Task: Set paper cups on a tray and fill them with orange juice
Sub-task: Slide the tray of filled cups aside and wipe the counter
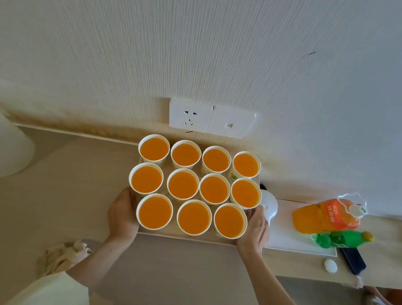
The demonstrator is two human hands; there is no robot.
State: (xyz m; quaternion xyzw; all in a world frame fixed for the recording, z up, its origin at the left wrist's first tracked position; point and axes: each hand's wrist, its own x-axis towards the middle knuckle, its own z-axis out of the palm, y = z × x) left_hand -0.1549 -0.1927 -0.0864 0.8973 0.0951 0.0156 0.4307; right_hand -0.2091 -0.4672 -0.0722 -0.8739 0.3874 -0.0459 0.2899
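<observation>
Several white paper cups [194,217] full of orange juice stand in three rows on a pale wooden tray [188,237], close to the wall. My left hand [122,216] grips the tray's left edge and my right hand [255,232] grips its right edge, fingers curled round the sides. An orange juice bottle [326,217] lies on its side to the right, partly full, with a clear handle at its neck.
A green bottle [342,239] lies in front of the juice bottle on a white board [286,240]. A white rounded object [269,206] sits by the tray's right side. A dark phone [353,259], a small white oval [330,266], a crumpled cloth [62,257] and wall sockets [190,116] are around.
</observation>
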